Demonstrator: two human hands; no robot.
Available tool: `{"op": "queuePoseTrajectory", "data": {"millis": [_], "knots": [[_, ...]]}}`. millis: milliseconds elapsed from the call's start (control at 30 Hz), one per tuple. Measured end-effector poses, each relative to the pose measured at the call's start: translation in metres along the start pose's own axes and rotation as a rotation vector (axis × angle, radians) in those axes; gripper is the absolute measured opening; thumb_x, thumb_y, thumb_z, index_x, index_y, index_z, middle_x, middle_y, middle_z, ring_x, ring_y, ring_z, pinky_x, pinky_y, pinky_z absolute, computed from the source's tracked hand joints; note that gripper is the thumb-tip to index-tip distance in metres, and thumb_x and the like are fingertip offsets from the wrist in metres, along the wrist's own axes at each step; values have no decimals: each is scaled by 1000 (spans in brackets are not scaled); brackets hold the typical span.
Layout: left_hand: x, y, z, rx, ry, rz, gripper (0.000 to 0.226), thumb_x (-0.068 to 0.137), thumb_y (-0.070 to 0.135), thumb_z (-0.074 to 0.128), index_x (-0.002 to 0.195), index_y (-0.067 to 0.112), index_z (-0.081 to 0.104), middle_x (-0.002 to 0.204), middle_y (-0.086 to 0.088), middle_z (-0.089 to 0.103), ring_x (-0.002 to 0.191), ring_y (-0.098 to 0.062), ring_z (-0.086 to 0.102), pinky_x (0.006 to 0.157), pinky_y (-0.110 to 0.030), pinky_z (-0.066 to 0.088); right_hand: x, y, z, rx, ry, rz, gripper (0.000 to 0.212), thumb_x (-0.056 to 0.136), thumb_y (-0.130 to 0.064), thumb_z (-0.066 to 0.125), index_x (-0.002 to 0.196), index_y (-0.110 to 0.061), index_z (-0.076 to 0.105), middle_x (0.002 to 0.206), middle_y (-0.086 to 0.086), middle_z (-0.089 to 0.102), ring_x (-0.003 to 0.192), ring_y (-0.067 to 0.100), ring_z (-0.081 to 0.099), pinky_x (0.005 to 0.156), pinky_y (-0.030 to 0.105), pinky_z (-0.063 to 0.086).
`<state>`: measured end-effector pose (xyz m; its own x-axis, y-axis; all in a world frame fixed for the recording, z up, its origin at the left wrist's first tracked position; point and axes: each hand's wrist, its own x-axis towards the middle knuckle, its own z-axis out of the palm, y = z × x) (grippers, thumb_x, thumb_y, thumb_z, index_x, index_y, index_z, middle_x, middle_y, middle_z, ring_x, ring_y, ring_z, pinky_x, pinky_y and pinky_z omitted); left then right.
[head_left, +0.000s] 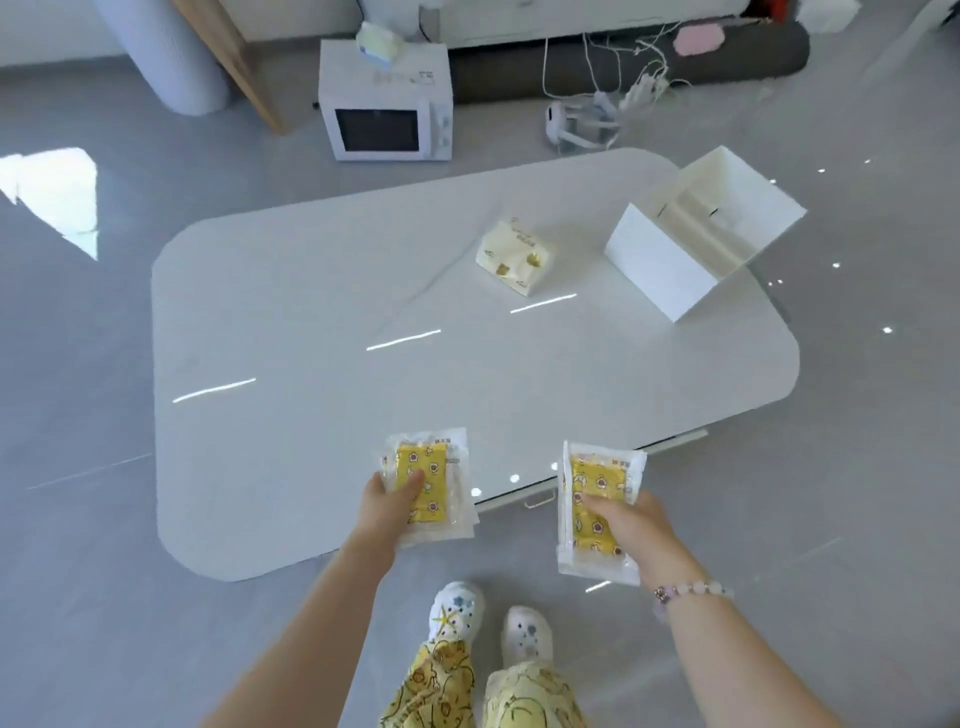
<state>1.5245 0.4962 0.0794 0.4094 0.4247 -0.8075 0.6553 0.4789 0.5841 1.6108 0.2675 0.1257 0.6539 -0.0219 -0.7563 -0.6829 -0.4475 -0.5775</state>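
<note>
packets with a yellow flower print, sealed in clear plastic, are in both of the person's hands. the left hand (387, 499) grasps the left packet (423, 467) at its near corner, thumb laid across the yellow print, and that packet hangs above the near edge of the glossy white table (311, 312). the right hand (623, 525), with a beaded bracelet (691, 591) on its wrist, is closed round the right packet (597, 483), thumb on top. this packet is held just off the table's near edge, mostly above the grey floor. the two packets are near each other but apart, both lengthwise away from the person. whether each hand holds one sleeve or a small stack i cannot tell, though layered edges show. further across the table lies a cream tissue pack (514, 257), and beside it, at the far right corner, stands an open white box (701, 234) with dividers inside. on the floor beyond the table sits a white microwave (387, 109), with a tangle of white cables (644, 83) to its right.
</note>
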Motion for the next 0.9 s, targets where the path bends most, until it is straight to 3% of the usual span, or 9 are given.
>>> {"op": "queuePoseTrajectory", "data": {"millis": [233, 333, 400, 467, 600, 667, 733, 833, 900], "knots": [[97, -37, 20, 2, 179, -44, 9, 92, 18, 59, 90, 16, 50, 95, -7, 61, 84, -24, 60, 79, -36, 49, 152, 2, 61, -219, -127, -29, 26, 84, -17, 65, 109, -12, 57, 104, 4, 66, 96, 22, 63, 81, 34, 52], [132, -55, 30, 20, 238, -28, 9, 91, 21, 60, 92, 17, 51, 97, -6, 62, 85, -23, 61, 78, -35, 50, 197, 8, 98, -310, -151, -89, 22, 84, -15, 64, 104, -10, 56, 101, 6, 65, 92, 23, 63, 75, 30, 50], [152, -65, 35, 63, 273, 2, 18, 91, 23, 60, 103, 13, 52, 104, -7, 63, 94, -25, 62, 83, -37, 49, 218, 13, 118, -363, -136, -144, 10, 83, -15, 64, 91, -15, 57, 89, 2, 64, 86, 23, 62, 72, 29, 48], [168, -71, 41, 95, 298, 30, 25, 91, 24, 60, 109, 10, 51, 111, -9, 62, 102, -26, 61, 90, -38, 49, 231, 17, 134, -395, -116, -199, 16, 81, -13, 64, 75, -23, 53, 75, -5, 60, 78, 20, 60, 67, 24, 46], [182, -79, 48, 73, 314, 47, 26, 91, 24, 60, 113, 13, 52, 112, -3, 62, 103, -23, 60, 90, -36, 48, 248, 27, 141, -477, -59, -333, 11, 78, -20, 71, 81, -19, 60, 75, -7, 62, 77, 18, 61, 58, 16, 45], [181, -80, 50, 43, 329, 40, 19, 92, 23, 59, 107, 15, 51, 104, -1, 61, 94, -19, 59, 79, -29, 45, 254, 28, 136, -644, 20, -451, 32, 75, -35, 75, 96, -14, 63, 95, 0, 63, 97, 22, 57, 75, 29, 47], [177, -79, 49, 9, 341, 38, 14, 92, 22, 59, 102, 16, 51, 94, 2, 61, 86, -16, 59, 71, -26, 43, 257, 28, 127, -591, 200, -482, 54, 77, -44, 71, 119, -12, 57, 116, 3, 55, 114, 22, 47, 90, 34, 40], [171, -76, 47, -7, 326, 23, 14, 92, 22, 59, 102, 16, 51, 89, 5, 60, 82, -14, 59, 70, -25, 44, 246, 43, 97, -131, 614, -284, 40, 85, -37, 54, 111, -7, 60, 107, 23, 55, 100, 30, 50, 80, 33, 37], [168, -74, 46, 15, 306, 25, 20, 93, 24, 58, 109, 15, 52, 98, 1, 62, 86, -16, 61, 74, -26, 47, 228, 77, 74, -199, 669, -175, 44, 76, -34, 38, 100, -5, 61, 98, 25, 56, 93, 33, 52, 73, 34, 36]]}}
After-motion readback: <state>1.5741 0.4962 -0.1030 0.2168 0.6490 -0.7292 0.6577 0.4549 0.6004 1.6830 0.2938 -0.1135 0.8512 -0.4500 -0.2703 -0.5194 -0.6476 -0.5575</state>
